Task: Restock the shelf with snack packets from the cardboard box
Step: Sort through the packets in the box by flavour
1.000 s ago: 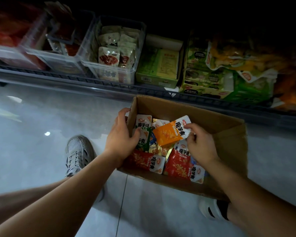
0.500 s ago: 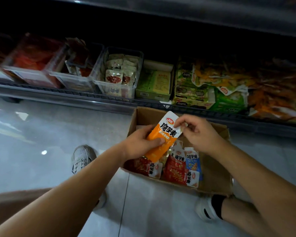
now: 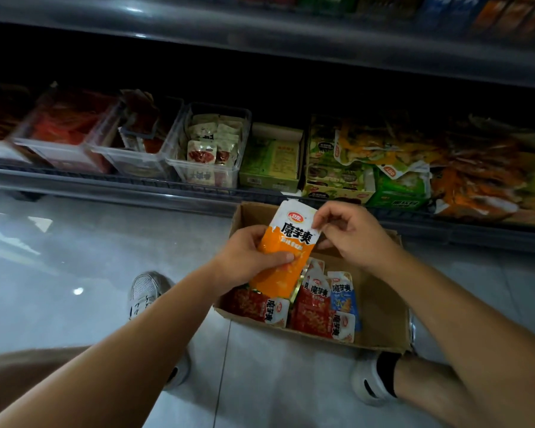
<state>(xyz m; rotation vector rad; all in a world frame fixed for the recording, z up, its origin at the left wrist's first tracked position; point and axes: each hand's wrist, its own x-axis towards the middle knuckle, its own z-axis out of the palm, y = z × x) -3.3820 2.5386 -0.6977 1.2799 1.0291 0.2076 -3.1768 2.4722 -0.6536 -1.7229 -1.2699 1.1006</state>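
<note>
Orange and white, the snack packet (image 3: 283, 273) is held above the cardboard box (image 3: 383, 316), in front of the bottom shelf (image 3: 112, 184). The left hand (image 3: 244, 257) grips its orange middle from the left edge, fingers curled behind and thumb pressed across the front. To the right, the right hand (image 3: 352, 239) pinches the right corner of the white top between thumb and forefinger, the other fingers loosely curled. The packet's long axis runs nearly upright, its top leaning slightly right, with the white printed end toward the shelf and the orange end down toward the box. Beneath it, red packets (image 3: 254, 304) and a blue packet (image 3: 343, 298) lie in the box, which stands on pale floor tiles (image 3: 74, 242).
</note>
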